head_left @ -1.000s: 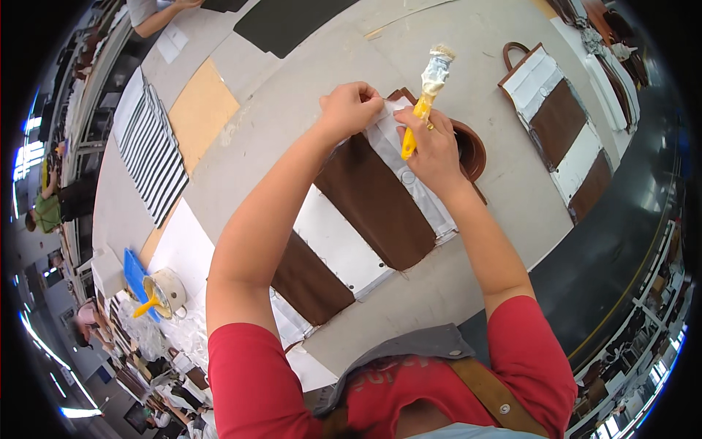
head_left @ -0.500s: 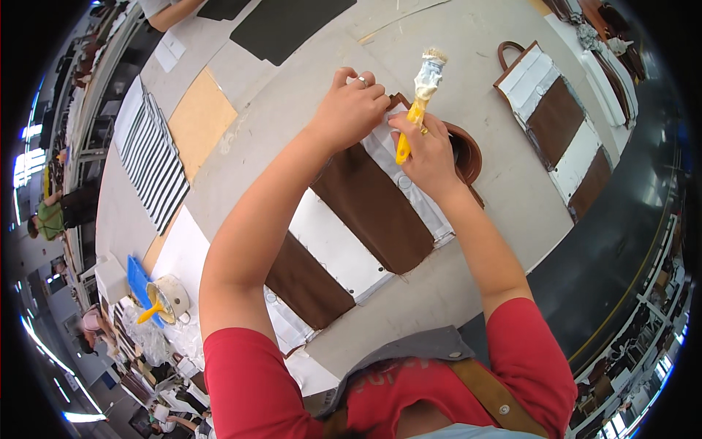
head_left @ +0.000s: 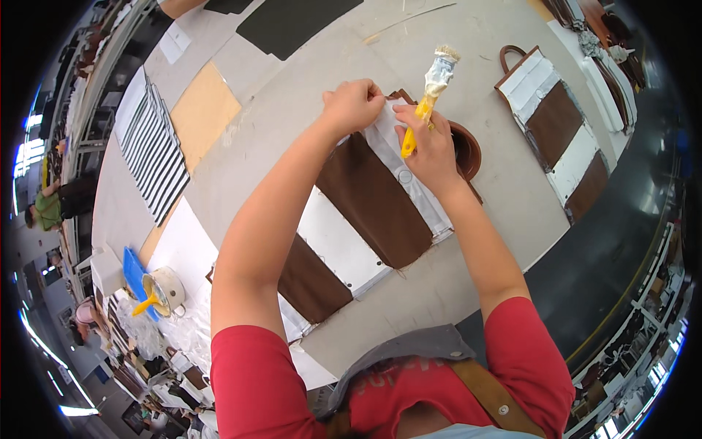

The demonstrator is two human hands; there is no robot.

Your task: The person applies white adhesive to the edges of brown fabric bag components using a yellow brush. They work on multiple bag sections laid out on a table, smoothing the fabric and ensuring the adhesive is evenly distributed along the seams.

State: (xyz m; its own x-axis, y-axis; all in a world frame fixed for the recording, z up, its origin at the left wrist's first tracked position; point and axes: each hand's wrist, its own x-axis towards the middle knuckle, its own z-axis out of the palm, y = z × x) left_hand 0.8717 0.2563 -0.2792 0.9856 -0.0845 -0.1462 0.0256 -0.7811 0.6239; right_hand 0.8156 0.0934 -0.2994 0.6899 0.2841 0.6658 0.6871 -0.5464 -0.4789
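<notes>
A brush with a yellow handle [head_left: 417,130] is gripped in my right hand [head_left: 436,157]. White paste coats its ferrule, and the bristles point up and away from me. Under both hands lies a bag panel [head_left: 376,201] of brown and white bands with frayed edges. The curled fingers of my left hand [head_left: 352,108] are closed at its far edge, by the white strip; their tips are partly hidden. Right-hand fingertips rest near the same edge, close to the left ones. A brown curved handle [head_left: 468,150] shows beside my right wrist.
Another banded panel with a handle [head_left: 556,117] lies to the right. On the left are striped fabric [head_left: 155,150], a tan sheet [head_left: 203,113] and a paste pot [head_left: 170,287] with a second brush beside a blue tray [head_left: 134,274]. Dark pieces [head_left: 289,25] lie at the far side.
My left hand has lowered slightly and its raised fingers have curled down at the panel's far edge. The brush in my right hand has shifted a little to the right.
</notes>
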